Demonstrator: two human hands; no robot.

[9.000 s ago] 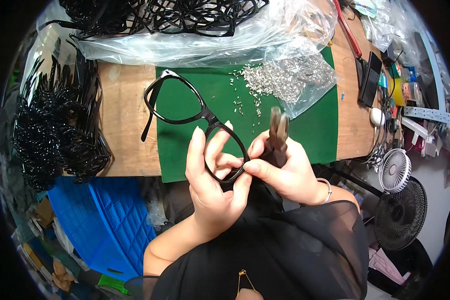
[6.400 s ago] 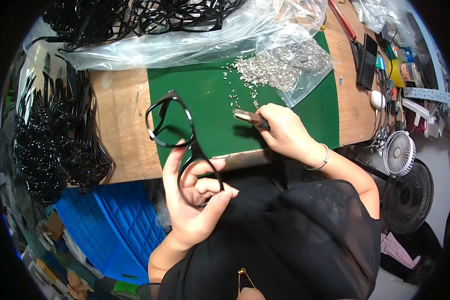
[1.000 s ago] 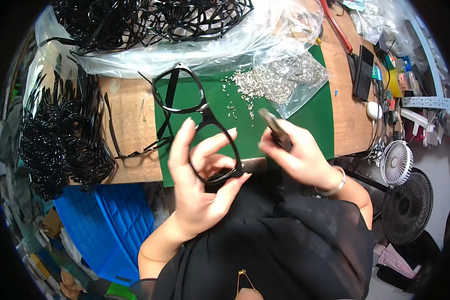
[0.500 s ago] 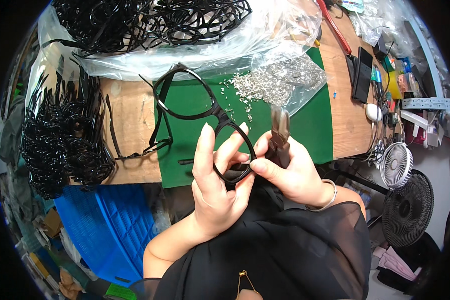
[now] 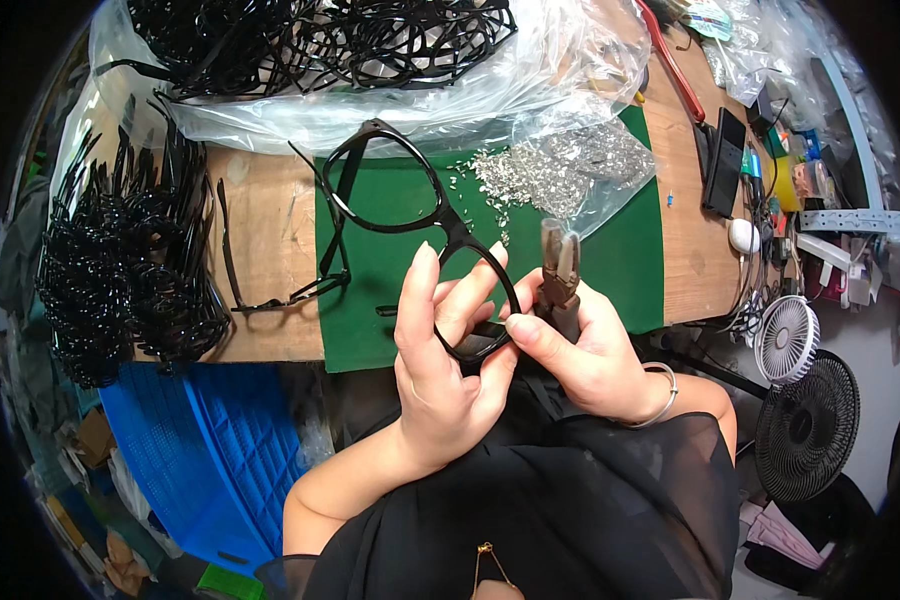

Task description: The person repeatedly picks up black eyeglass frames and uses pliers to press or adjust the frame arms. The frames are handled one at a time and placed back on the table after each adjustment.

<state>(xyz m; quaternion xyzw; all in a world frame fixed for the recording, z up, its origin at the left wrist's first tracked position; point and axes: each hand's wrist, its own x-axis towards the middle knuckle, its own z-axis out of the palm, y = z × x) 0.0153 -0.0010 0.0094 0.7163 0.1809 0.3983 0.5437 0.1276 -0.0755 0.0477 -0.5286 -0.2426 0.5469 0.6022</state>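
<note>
A black eyeglass frame (image 5: 457, 233) without lenses is held up over the green mat (image 5: 610, 270). My left hand (image 5: 438, 375) is closed on its near rim, with fingers passing through and behind that rim. In my right hand (image 5: 600, 355) is a pair of pliers (image 5: 562, 270), jaws pointing away from me. My right thumb rests at the right edge of the same rim. Beyond the pliers, small silvery metal pieces (image 5: 540, 178) lie heaped, partly in a clear plastic bag (image 5: 620, 190). Fingers hide part of the frame's lower rim.
A bundle of glossy black eyewear parts (image 5: 135, 260) stands at the left, beside a thin black eyewear piece (image 5: 228, 250). More black frames (image 5: 370, 40) fill a plastic bag at the back. A phone (image 5: 725, 160) lies right; a blue crate (image 5: 200, 450) and fans (image 5: 808, 420) flank me.
The whole view has shifted slightly. Both hands keep their hold, and the pliers, blurred before, now show sharper with their jaw tips a little lower.
</note>
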